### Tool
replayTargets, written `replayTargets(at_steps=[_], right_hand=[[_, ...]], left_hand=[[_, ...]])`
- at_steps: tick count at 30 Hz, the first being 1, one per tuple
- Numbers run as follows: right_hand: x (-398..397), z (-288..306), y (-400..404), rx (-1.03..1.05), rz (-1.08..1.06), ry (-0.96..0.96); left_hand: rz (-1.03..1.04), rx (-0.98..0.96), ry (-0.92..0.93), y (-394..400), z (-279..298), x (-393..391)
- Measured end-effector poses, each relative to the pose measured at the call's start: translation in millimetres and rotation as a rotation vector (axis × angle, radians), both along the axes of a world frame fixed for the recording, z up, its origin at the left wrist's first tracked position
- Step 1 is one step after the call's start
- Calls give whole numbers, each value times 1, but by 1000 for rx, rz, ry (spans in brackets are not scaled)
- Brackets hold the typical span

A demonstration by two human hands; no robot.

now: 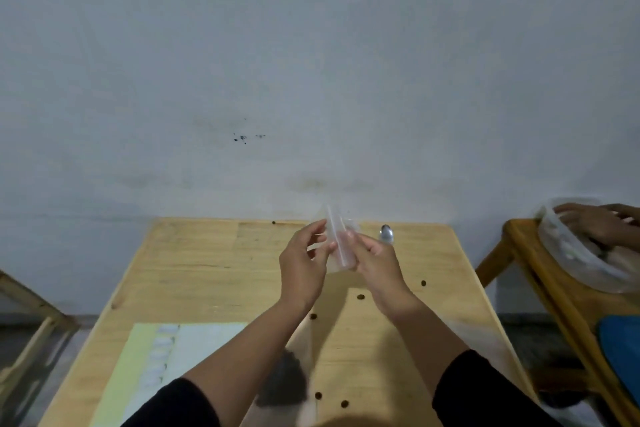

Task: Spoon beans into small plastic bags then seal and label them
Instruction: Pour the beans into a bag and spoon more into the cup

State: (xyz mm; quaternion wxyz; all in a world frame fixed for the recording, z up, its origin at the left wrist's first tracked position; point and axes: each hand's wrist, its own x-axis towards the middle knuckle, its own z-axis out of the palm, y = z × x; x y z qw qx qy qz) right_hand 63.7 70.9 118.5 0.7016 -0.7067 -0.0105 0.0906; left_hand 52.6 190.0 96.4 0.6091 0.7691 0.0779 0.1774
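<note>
Small clear plastic bag [337, 243] between left hand [302, 265] and right hand [375, 262]

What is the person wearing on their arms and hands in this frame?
Both arms wear black sleeves, pushed up so the forearms are bare. The left hand and right hand are bare too: no gloves, rings, watch or wristbands show. No markings are visible on the sleeves.

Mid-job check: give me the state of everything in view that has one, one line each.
Small clear plastic bag: empty, held up between both hands.
Left hand: pinches the bag's edge.
Right hand: grips the bag's other side.
Metal spoon: lying on the wooden table, untouched.
Loose dark beans: scattered on the table.
Label sheet: flat on the table.
</note>
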Motion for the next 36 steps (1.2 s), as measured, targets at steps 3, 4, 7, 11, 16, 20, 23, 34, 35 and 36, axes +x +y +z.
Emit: replayTargets(at_steps=[3, 4, 7, 11, 16, 20, 23, 34, 35, 36], right_hand=[[4, -2, 13, 28, 31, -4], [4, 0, 16, 36, 44, -3], [10, -1, 22, 57, 75, 8], [23, -5, 19, 36, 79, 17], [39, 6, 10, -1, 72, 1], [51, 10, 3, -110, 50, -77], [58, 12, -1, -159, 38, -124], [63, 10, -2, -361, -41, -282], [63, 11, -1, -377, -36, -308], [62, 12, -1, -375, -27, -325]], left_hand=[[-13, -27, 18, 15, -2, 4], [-14, -29, 23, 18, -3, 6], [-17, -24, 33, 22, -5, 9], [-29, -92, 58, 19, -3, 16], [-29, -198, 104, 7, 2, 28], [-35, -319, 142, -2, 14, 41], [-3, -329, 152, -4, 22, 50], [82, 7, 126, -18, 29, 51], [92, 44, 119, -20, 29, 51], [101, 84, 110, -21, 31, 50]])
